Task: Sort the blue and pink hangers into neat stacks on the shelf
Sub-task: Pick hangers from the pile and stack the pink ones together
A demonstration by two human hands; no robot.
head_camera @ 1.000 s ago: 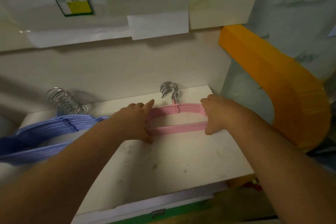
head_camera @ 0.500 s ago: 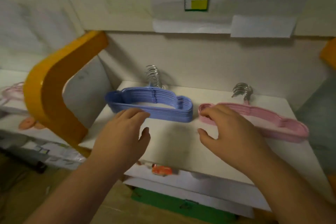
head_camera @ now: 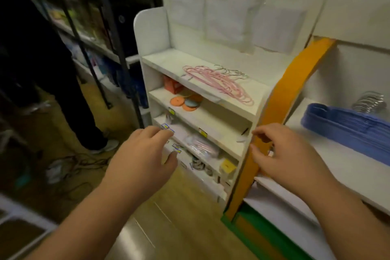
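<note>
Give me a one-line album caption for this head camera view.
Empty hands, left and right, hover before a white shelf unit holding loose pink hangers, blue hangers stacked alongside.

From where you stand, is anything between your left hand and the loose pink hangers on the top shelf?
Nothing visible blocks it. The left hand hovers empty in front of the lower shelves, and the pink hangers lie uncovered on the top shelf above it, open from the front.

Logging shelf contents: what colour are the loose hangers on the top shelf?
Pink hangers with silver metal hooks, seen in the head view.
</note>
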